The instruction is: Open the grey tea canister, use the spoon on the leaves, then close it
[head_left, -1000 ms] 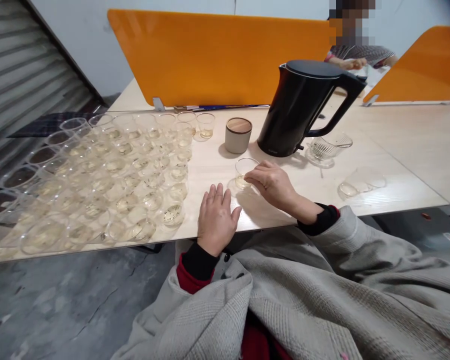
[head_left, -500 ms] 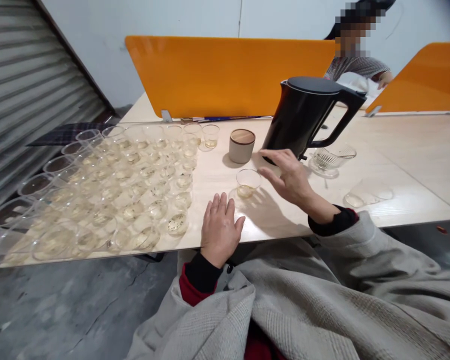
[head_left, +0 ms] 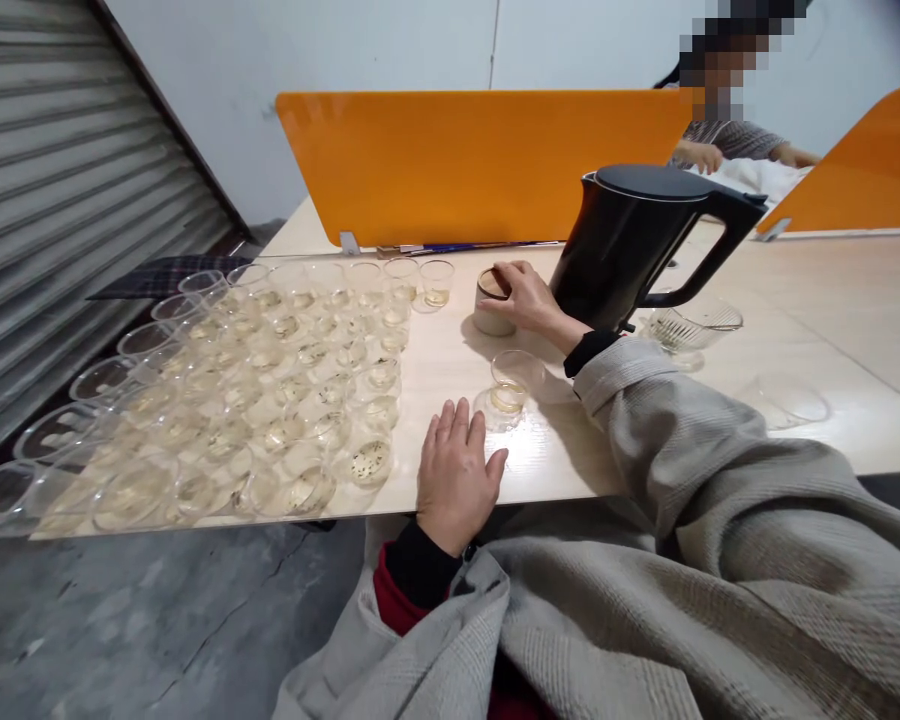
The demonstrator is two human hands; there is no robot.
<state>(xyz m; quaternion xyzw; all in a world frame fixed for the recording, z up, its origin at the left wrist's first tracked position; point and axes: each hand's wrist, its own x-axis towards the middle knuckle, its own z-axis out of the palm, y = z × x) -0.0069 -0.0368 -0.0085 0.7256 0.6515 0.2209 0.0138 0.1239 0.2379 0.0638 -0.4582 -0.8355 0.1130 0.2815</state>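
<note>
My left hand (head_left: 459, 478) lies flat at the table's front edge, fingers stretched out and holding nothing. Just beyond it stands a clear plastic cup (head_left: 508, 402) with a little pale yellow liquid. My right hand (head_left: 532, 300) has reached over to a small grey cup (head_left: 493, 322) with a brown rim. Thumb and fingers close around the top of this grey cup, which rests on the table; part of its rim is hidden by the hand. To the right of that hand stands a black electric kettle (head_left: 607, 250), its handle pointing right.
Several rows of clear cups (head_left: 371, 462) with pale liquid and dark specks cover the table's left side. A ribbed glass bowl (head_left: 694, 325) and a tipped clear cup (head_left: 791, 405) are on the right. An orange divider (head_left: 480, 165) stands behind; a person (head_left: 750, 140) works beyond it.
My right hand has moved from beside the kettle to the grey cup and closed on its top. My left hand stays flat on the table. The view has shifted slightly.
</note>
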